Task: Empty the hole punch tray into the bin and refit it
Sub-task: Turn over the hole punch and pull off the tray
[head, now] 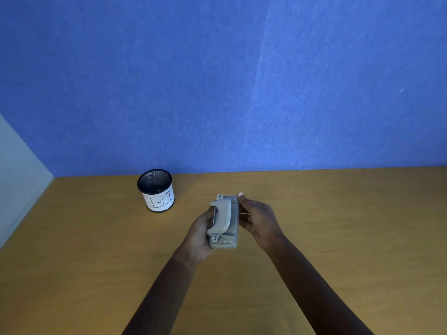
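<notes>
While the grey hole punch (223, 221) is held above the wooden table (338, 226), it is gripped from both sides: the left hand (200, 234) is wrapped round one edge, the right hand (260, 220) round the other. The tray seems still fitted, so nothing looks emptied yet. The round black mesh bin (157, 189), with its white paper label, is stood near, back and left. The punch looks hard, smooth and boxy.
</notes>
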